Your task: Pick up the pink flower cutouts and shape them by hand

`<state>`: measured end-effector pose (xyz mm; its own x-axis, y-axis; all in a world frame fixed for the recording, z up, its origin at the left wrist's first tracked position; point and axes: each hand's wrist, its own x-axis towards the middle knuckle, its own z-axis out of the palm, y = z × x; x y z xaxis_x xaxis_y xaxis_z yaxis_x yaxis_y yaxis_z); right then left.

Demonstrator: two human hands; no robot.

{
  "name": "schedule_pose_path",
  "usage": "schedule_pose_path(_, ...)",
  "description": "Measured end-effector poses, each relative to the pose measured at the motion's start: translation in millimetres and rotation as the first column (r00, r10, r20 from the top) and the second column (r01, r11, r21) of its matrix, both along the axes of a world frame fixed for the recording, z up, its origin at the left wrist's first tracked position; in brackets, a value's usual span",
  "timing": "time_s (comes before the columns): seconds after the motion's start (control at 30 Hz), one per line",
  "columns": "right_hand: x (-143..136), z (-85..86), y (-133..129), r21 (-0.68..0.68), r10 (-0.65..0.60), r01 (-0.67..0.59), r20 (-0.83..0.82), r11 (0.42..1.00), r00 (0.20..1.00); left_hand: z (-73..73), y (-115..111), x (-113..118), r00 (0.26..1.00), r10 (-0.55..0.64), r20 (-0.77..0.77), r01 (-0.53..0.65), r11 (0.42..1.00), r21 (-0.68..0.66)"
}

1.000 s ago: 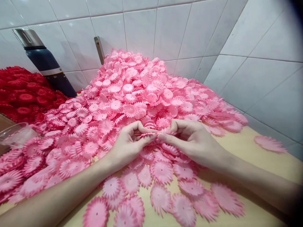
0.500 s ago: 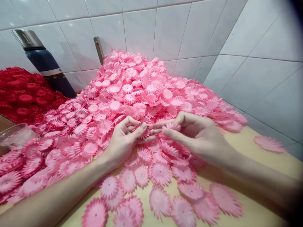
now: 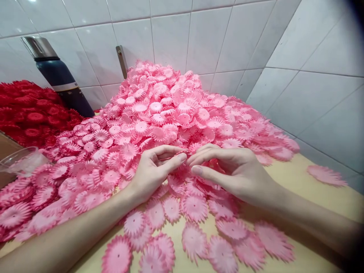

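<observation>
Right hand hangs unclosed over pink petals — left hand, grip unclear.

Bare forearms angled inward, left hand with thumb close to fingers, right hand curved, thumb and index apart

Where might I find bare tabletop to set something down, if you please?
Bare tabletop lies between the right forearm, the pink pile and the lone outlying piece; a smaller patch lies between that forearm and the loose pieces in front. The middle and left are crowded.
</observation>
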<state>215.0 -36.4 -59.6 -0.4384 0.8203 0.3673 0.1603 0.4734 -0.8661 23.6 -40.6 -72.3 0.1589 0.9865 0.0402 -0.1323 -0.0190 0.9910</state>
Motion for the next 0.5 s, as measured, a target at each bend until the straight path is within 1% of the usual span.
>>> schedule_pose_path(0.1,-0.1,-0.6,2.5,-0.041,-0.081,0.081,0.002,0.996,0.997,-1.4,-0.8,-1.3,0.989,-0.061,0.132,0.065,0.998,-0.024)
schedule_pose_path(0.17,0.5,-0.6,4.1,-0.059,-0.118,0.118,0.0,0.991,0.993,-0.4,-1.2,-1.0,0.984,-0.078,0.158,0.081,0.997,-0.017)
schedule_pose_path(0.33,1.3,0.2,3.9,-0.072,-0.143,0.143,0.002,0.987,0.99,3.9,-2.1,1.1,0.998,-0.025,-0.055,0.028,0.998,0.056)
schedule_pose_path(0.5,-0.7,0.7,1.7,-0.082,-0.124,0.123,-0.006,0.989,0.992,1.8,-2.6,-0.6,0.996,-0.039,-0.082,0.046,0.996,0.077)
